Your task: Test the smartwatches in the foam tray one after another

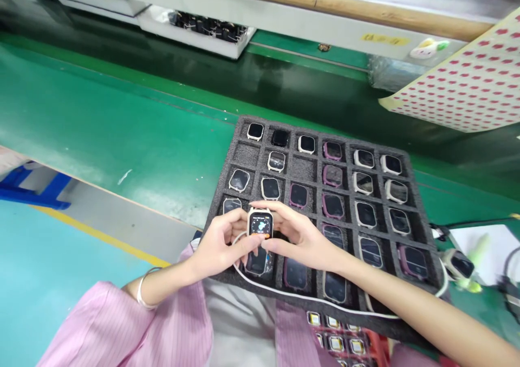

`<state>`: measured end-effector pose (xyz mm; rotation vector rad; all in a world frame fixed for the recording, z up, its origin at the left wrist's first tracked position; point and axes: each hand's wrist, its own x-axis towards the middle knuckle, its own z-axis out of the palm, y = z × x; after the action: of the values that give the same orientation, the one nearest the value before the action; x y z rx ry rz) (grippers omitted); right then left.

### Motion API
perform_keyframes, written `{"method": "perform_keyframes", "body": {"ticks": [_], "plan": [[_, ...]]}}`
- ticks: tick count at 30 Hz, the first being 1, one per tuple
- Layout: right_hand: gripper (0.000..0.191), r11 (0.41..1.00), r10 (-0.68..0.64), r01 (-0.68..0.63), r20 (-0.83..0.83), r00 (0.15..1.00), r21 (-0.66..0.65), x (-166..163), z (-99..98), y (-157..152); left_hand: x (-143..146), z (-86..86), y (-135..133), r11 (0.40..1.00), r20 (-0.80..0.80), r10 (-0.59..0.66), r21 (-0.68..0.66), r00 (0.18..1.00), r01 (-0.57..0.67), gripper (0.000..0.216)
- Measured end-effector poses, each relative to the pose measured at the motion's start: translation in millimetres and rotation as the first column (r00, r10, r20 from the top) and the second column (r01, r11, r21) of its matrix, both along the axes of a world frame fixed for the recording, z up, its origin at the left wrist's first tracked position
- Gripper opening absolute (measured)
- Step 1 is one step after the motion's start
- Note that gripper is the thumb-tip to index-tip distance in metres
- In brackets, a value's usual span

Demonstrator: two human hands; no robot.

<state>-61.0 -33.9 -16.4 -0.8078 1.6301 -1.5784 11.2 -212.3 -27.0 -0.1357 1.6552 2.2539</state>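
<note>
"What are those hands closed on?"
"One watch [260, 225]. The left hand [222, 243] and right hand [303, 236] both clasp it, thumbs near its lower edge, above the near left part of the tray [246, 153]."
"How does it look?"
"A pale, rounded-square case; the lit black screen shows a round dial, a small green shape inside, orange along the bottom."
"And the tray?"
"Dark grey, grainy foam cut into square pockets, many holding dark-faced watches [366, 214] in pale or purplish cases. A smooth white cable [292, 295] curves along its near side."
"Beyond?"
"The glossy green bench [122, 112], and a pale sheet [463, 77] with red spots."
</note>
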Motion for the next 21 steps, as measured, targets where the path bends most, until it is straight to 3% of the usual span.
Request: {"method": "perform_keyframes", "body": {"ticks": [4,6,10,12,15,18,21], "plan": [[0.055,0.998,0.004,0.009,-0.188,0.982,0.067,0.4,-3.0,1.2,0.5,-1.2,0.5,1.0,0.002,-0.003,-0.012,1.0,0.003,0.025],[0.057,0.993,-0.023,0.063,-0.356,0.934,0.102,0.3,-2.7,1.8,0.6,-1.8,1.0,1.0,0.014,-0.011,-0.021,1.0,0.011,0.025],[0.045,0.977,0.015,0.144,-0.727,0.687,0.157,-4.4,9.8,4.9,0.2,-2.4,2.2,0.999,0.012,-0.033,-0.043,0.999,0.033,0.024],[0.039,0.978,0.059,0.119,-0.776,0.628,0.17,-13.2,19.5,5.6,0.0,-1.7,2.4,0.997,-0.02,-0.06,-0.05,0.998,0.059,0.025],[0.027,0.981,-0.034,0.166,-0.741,0.671,0.104,-40.2,25.4,0.2,0.6,0.2,2.0,0.994,-0.031,-0.093,-0.052,0.995,0.092,0.02],[0.025,0.933,-0.175,0.354,-0.785,0.594,0.06,-78.7,11.6,-15.7,2.1,0.7,0.6,0.997,-0.015,-0.072,-0.028,0.997,0.071,0.018],[0.034,0.881,-0.075,0.444,-0.877,0.475,0.165,-108.4,-8.6,-36.0,2.9,-1.2,-3.0,0.999,0.012,-0.042,-0.019,0.999,0.042,0.016]]}}
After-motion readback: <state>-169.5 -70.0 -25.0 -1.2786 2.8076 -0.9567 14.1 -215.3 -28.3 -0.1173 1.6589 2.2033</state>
